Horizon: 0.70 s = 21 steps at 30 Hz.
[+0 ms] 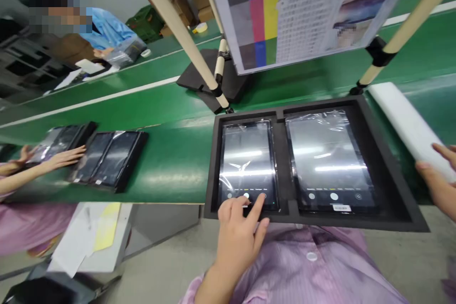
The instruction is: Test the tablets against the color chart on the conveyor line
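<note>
A black foam tray [392, 161] lies at the near edge of the green conveyor belt [171, 161]. It holds two lit phones wrapped in clear film, side by side. My left hand [240, 232] reaches over the tray's front rim, and its forefinger touches the bottom of the left phone's [247, 161] screen, by the round on-screen buttons. It holds nothing. The right phone [329, 159] is untouched. At the right edge of the view, my right hand [438, 178] pinches the near end of a white foam roll [402, 118], thumb on one side and fingers on the other.
A colour test chart [285, 9] hangs on a pale tube frame [185, 38] above the belt. To the left, another person's hands [60, 159] rest on black trays of phones [107, 159]. A person in blue works at the far left. Papers [89, 237] lie below the belt.
</note>
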{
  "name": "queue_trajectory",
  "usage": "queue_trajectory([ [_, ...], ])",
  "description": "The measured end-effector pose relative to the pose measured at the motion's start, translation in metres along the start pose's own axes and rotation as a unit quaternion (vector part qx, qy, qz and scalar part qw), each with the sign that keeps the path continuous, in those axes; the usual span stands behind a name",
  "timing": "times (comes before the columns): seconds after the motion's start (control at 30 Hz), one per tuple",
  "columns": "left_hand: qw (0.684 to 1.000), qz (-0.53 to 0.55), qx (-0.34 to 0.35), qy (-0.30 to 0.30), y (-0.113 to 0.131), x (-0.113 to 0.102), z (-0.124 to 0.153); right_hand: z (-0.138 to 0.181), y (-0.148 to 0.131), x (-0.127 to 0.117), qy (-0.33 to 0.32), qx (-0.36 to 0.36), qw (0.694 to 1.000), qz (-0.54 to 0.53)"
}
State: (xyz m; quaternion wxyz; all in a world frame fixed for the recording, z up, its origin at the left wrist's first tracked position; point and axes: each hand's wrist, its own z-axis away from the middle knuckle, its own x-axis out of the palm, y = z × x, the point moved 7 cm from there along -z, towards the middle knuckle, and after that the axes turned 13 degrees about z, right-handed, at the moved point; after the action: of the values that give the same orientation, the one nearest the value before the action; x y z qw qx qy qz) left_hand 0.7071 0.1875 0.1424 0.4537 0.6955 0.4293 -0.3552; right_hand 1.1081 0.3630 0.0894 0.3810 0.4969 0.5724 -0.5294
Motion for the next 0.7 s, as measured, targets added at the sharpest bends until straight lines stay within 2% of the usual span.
queue_trajectory([
  [0.03, 1.000, -0.024, -0.003, -0.002, -0.005, -0.003, 0.003, 0.005, -0.008, -0.003, -0.024, 0.028, 0.998, -0.052],
  [0.1, 0.996, -0.082, -0.040, 0.014, -0.019, -0.012, 0.010, 0.015, -0.035, -0.011, -0.056, 0.011, 0.986, -0.158],
  [0.13, 0.991, -0.104, -0.073, 0.028, -0.027, -0.017, 0.013, 0.021, -0.049, -0.011, -0.092, -0.011, 0.979, -0.182],
  [0.2, 0.984, -0.108, -0.138, 0.031, -0.042, -0.019, 0.020, 0.032, -0.071, -0.011, -0.145, -0.065, 0.969, -0.188],
  [0.27, 0.980, -0.069, -0.185, 0.014, -0.051, -0.013, 0.022, 0.041, -0.084, -0.010, -0.168, -0.102, 0.966, -0.169],
  [0.37, 0.971, 0.009, -0.240, 0.009, -0.056, -0.002, 0.021, 0.047, -0.088, -0.006, -0.169, -0.100, 0.971, -0.138],
  [0.53, 0.925, 0.101, -0.361, 0.067, -0.074, -0.009, 0.026, 0.047, -0.088, -0.002, -0.165, -0.072, 0.977, -0.113],
  [0.6, 0.924, 0.106, -0.364, 0.056, -0.077, -0.010, 0.025, 0.046, -0.089, -0.003, -0.162, -0.072, 0.974, -0.138],
  [0.7, 0.946, 0.084, -0.310, 0.039, -0.072, -0.007, 0.012, 0.044, -0.089, -0.008, -0.127, -0.069, 0.976, -0.163],
])
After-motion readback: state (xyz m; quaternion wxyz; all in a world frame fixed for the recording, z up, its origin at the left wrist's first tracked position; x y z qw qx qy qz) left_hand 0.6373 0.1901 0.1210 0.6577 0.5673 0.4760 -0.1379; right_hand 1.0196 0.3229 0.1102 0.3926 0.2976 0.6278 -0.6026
